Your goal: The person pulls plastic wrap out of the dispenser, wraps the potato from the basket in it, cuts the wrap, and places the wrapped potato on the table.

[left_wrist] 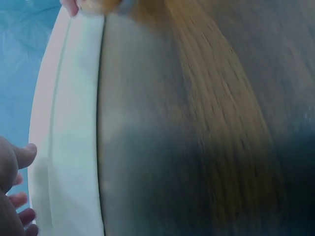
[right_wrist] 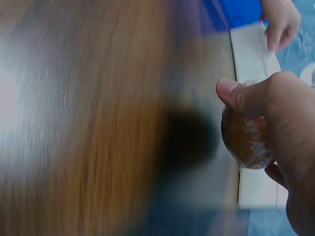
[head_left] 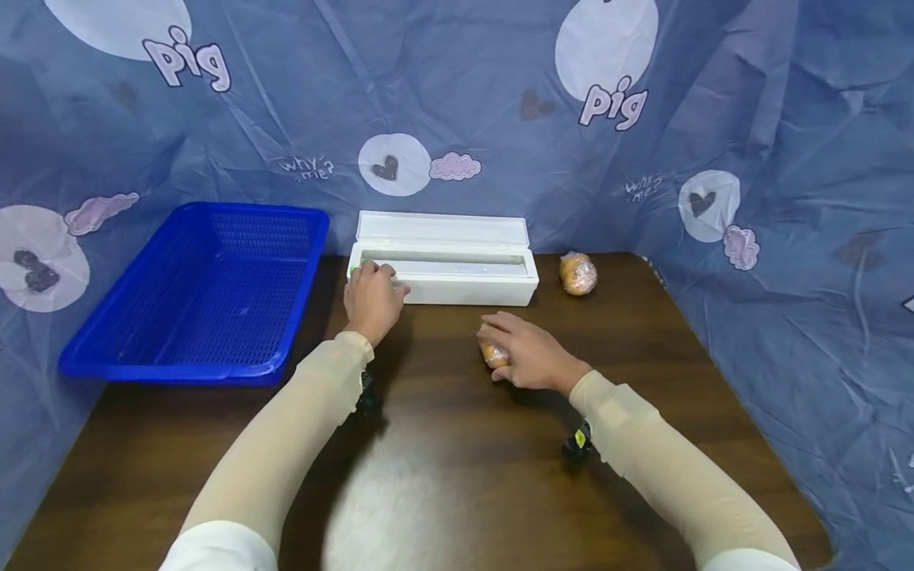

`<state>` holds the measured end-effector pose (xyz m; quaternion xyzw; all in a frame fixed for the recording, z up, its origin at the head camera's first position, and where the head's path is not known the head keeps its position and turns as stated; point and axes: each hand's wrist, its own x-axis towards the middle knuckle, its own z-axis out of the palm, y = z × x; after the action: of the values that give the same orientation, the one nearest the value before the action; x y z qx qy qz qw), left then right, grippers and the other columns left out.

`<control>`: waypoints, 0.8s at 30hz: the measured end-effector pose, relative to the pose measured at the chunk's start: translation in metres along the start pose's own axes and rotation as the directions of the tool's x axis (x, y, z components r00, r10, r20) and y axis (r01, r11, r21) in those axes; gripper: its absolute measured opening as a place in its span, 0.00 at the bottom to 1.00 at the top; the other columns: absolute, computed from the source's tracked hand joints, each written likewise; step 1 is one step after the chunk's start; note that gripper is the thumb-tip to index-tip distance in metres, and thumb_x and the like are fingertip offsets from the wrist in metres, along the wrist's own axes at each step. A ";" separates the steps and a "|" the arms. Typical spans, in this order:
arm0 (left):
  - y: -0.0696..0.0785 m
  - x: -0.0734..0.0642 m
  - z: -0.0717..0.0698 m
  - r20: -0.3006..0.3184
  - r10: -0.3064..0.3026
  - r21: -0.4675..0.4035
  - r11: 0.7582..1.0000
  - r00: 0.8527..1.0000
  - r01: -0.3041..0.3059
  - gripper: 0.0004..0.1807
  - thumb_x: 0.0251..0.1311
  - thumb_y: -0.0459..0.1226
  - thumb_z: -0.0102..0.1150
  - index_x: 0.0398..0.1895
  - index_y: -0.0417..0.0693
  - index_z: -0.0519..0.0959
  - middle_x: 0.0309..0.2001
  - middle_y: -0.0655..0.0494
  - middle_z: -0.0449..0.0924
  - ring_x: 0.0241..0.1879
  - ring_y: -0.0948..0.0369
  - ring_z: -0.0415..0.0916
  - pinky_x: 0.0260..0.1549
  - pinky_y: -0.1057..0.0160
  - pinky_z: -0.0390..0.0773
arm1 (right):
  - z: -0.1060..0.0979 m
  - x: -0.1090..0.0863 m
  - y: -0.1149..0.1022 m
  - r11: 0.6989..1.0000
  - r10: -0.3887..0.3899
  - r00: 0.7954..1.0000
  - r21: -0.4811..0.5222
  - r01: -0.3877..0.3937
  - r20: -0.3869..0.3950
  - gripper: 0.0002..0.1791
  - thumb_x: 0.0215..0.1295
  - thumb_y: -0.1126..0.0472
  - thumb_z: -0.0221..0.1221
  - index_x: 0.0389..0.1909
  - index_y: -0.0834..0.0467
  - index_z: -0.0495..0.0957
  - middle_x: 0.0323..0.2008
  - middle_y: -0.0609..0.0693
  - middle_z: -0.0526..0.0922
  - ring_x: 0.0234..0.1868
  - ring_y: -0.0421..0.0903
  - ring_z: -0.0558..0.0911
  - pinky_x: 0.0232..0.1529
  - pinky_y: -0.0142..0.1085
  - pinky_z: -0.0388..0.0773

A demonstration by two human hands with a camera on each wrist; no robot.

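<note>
My right hand (head_left: 531, 353) grips a round, golden-brown bun (right_wrist: 246, 137) wrapped in clear plastic, above the wooden table. In the right wrist view the thumb lies across the bun's top, with a fingertip showing below it. My left hand (head_left: 374, 297) is over the left end of a long white box (head_left: 467, 292), its fingertips at the rim. The box's lid (head_left: 443, 230) is raised at the back. The left wrist view shows that hand's thumb and fingers apart beside the box. A small green patch shows by its fingertips in the head view.
A second wrapped bun (head_left: 577, 274) sits on the table right of the box. A blue plastic basket (head_left: 286, 337) with perforated walls stands at the left. Behind everything hangs a blue printed cloth (head_left: 457, 87). The brown wooden table (head_left: 443, 452) stretches toward me.
</note>
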<state>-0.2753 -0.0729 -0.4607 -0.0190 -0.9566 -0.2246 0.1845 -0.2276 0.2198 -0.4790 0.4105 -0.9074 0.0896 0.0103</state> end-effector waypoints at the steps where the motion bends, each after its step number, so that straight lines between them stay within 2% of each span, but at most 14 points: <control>1: -0.001 0.001 0.001 -0.006 0.008 0.015 1.000 1.000 -0.008 0.18 0.59 0.45 0.71 0.47 0.42 0.85 0.48 0.42 0.79 0.50 0.42 0.73 0.52 0.41 0.73 | -0.001 -0.004 0.006 1.000 0.007 1.000 -0.002 -0.007 -0.009 0.39 0.56 0.50 0.74 0.67 0.58 0.73 0.71 0.60 0.65 0.72 0.60 0.64 0.69 0.52 0.65; 6: -0.006 0.003 0.008 -0.078 0.093 0.104 0.991 0.993 -0.084 0.19 0.57 0.49 0.73 0.36 0.42 0.86 0.43 0.44 0.80 0.45 0.43 0.73 0.43 0.43 0.75 | -0.003 -0.022 0.036 0.996 0.090 0.996 -0.024 -0.090 -0.027 0.39 0.52 0.52 0.77 0.65 0.59 0.74 0.71 0.61 0.67 0.72 0.61 0.65 0.68 0.52 0.65; 9: -0.007 0.003 0.012 -0.115 0.125 0.148 0.983 0.986 -0.107 0.21 0.56 0.51 0.73 0.33 0.40 0.85 0.40 0.44 0.80 0.43 0.43 0.73 0.41 0.43 0.75 | -0.003 -0.029 0.050 0.989 0.146 0.989 -0.016 -0.147 -0.028 0.40 0.51 0.55 0.77 0.66 0.59 0.74 0.72 0.62 0.66 0.73 0.64 0.62 0.69 0.53 0.63; 16: -0.012 0.002 0.020 -0.129 0.148 0.207 0.971 0.980 -0.119 0.21 0.59 0.51 0.70 0.32 0.40 0.83 0.38 0.45 0.79 0.42 0.44 0.73 0.39 0.45 0.75 | 0.000 -0.033 0.072 0.981 0.191 0.980 -0.007 -0.192 -0.055 0.42 0.49 0.56 0.78 0.67 0.60 0.73 0.73 0.64 0.63 0.73 0.67 0.60 0.66 0.55 0.67; 24: -0.009 0.009 0.025 -0.156 0.180 0.231 0.963 0.971 -0.141 0.21 0.60 0.51 0.69 0.33 0.40 0.84 0.36 0.45 0.78 0.41 0.44 0.73 0.37 0.46 0.72 | -0.011 -0.035 0.097 0.968 0.247 0.964 -0.024 -0.250 -0.096 0.42 0.49 0.60 0.78 0.66 0.62 0.74 0.73 0.63 0.62 0.73 0.66 0.60 0.67 0.57 0.66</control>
<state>-0.2938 -0.0707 -0.4821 -0.0564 -0.9508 -0.1034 0.2866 -0.2773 0.3102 -0.4858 0.2885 -0.9517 0.0929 0.0483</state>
